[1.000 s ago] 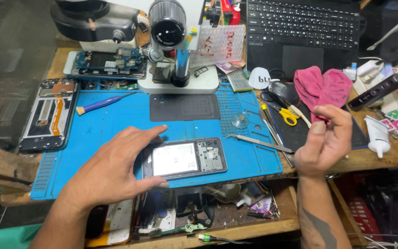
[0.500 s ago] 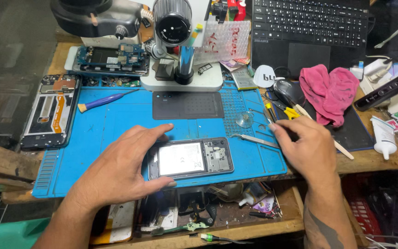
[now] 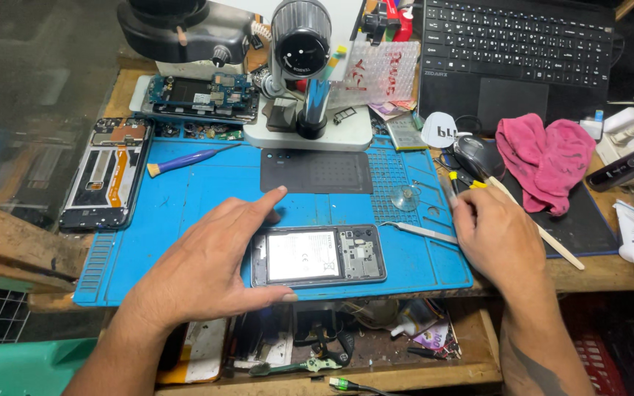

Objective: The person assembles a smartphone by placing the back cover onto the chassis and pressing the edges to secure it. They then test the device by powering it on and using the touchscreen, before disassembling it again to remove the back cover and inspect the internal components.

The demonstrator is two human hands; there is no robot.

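Opened phone [image 3: 317, 255] lying flat, back cover off, on the blue mat [image 3: 185, 198] close to the front edge of the surface, roughly at its middle; left hand [image 3: 207, 271] laid against the phone's left end, fingers spread, thumb along the near edge and forefinger stretched past the far left corner; bracing rather than gripping. Right hand [image 3: 497, 235] palm down at the mat's right edge, fingers curled together over the end of the tweezers [image 3: 420, 231] and beside a thin wooden stick [image 3: 544, 235]; cannot tell whether anything is pinched, fingertips hidden under the knuckles. Suction cup [image 3: 406, 198] just behind the tweezers; microscope [image 3: 302, 66] at the back edge; pink cloth [image 3: 544, 158] towards the right.

Step in hand, by the look: steadying the phone while choosing a tool. Next move calls for a fine pinch on a slim tool lying flat, with the phone kept pressed so it does not slide.
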